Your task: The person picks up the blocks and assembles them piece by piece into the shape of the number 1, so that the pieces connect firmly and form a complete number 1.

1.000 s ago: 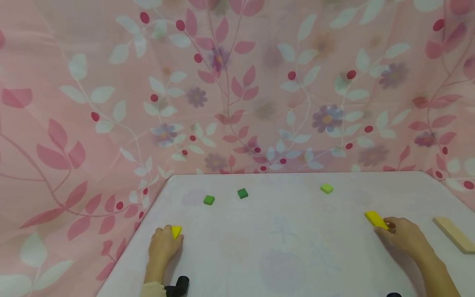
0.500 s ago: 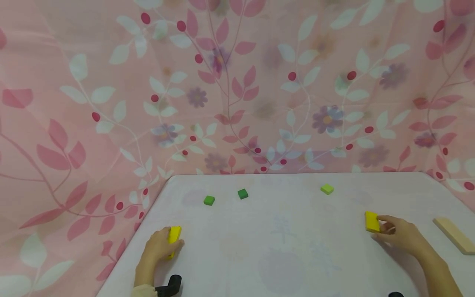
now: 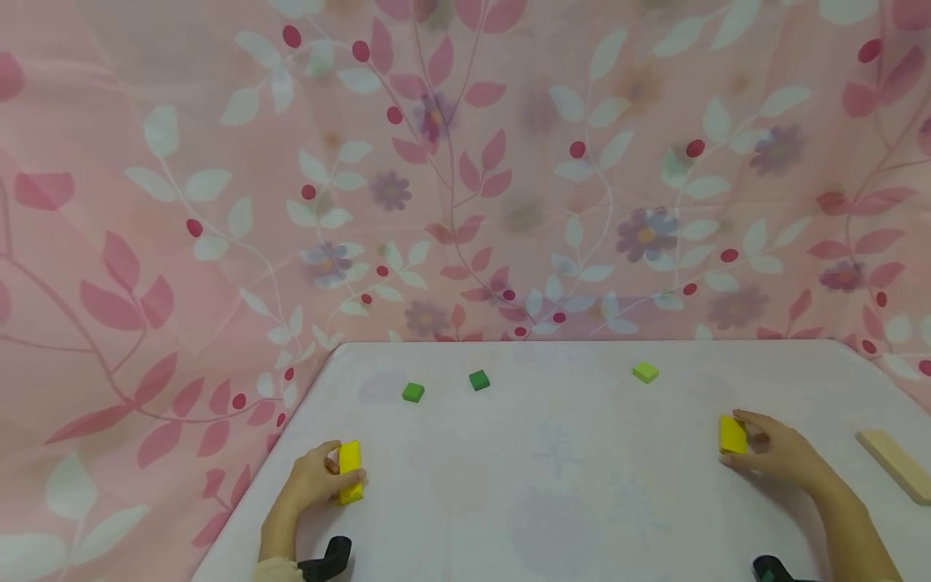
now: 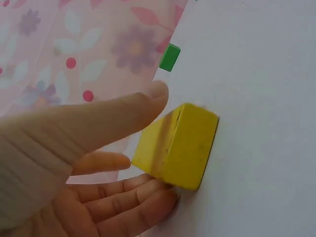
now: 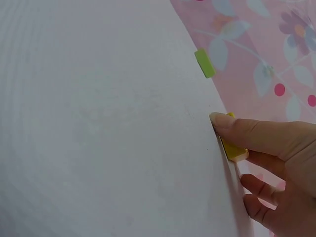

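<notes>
At the left of the table in the head view, a yellow block (image 3: 351,462) stands between the thumb and fingers of my left hand (image 3: 309,477). The left wrist view has the thumb along the near side of this yellow block (image 4: 190,148), with curled fingers at its lower end. On the right, my right hand (image 3: 781,453) pinches a second yellow block (image 3: 732,435), index finger at the far end and thumb at the near end. The right wrist view shows that thumb over part of the yellow block (image 5: 234,150).
Two dark green blocks (image 3: 413,393) lie towards the back left of the white table (image 3: 538,485). A light green block (image 3: 645,372) sits at the back right. Beside the right hand is a long pale wooden block (image 3: 895,466). A flowered curtain (image 3: 465,162) hangs behind the table.
The left hand has shifted slightly and its yellow block has turned, so more of it shows. The right hand's block has turned from slanted to nearly straight, with the fingers now spanning its ends.
</notes>
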Available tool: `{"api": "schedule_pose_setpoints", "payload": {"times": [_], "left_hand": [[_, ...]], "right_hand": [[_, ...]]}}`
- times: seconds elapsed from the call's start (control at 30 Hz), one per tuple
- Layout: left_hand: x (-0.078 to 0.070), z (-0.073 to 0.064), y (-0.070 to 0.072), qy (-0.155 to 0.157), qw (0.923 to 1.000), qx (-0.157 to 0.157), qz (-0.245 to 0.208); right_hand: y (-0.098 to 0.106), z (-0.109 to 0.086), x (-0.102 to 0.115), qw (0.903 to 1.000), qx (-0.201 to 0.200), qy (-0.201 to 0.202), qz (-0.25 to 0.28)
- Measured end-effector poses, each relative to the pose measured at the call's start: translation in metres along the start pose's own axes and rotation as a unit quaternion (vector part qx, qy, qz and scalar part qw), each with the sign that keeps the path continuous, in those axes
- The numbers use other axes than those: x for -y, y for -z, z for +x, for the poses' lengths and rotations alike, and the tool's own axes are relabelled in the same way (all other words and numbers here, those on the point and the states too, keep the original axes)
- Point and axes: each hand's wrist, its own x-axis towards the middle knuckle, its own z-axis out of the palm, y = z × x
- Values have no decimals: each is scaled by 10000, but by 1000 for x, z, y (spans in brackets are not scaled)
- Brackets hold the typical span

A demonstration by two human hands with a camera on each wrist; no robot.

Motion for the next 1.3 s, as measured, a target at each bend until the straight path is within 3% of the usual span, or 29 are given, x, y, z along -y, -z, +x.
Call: {"api": "schedule_pose_setpoints", "payload": {"times": [0.17, 0.3, 0.53, 0.8, 1.1, 1.3], "left_hand": [[12, 2, 8, -84, 9938, 552, -967], [20, 10, 12, -344, 9873, 874, -1280], [24, 24, 8, -553, 9953, 135, -786], [15, 30, -1, -690, 9968, -371, 176], [11, 24, -5, -339, 9976, -475, 380], [5, 17, -8, -367, 9971, -618, 268]], "right_hand": [[0, 0, 0, 9994, 175, -309, 57], [0, -1, -1, 9995, 119, -291, 58], [1, -3, 0, 9996, 30, -269, 51], [2, -5, 2, 9994, 60, -329, 108], [1, -4, 2, 9993, 43, -369, 106], [0, -4, 1, 9991, 47, -410, 103]]}}
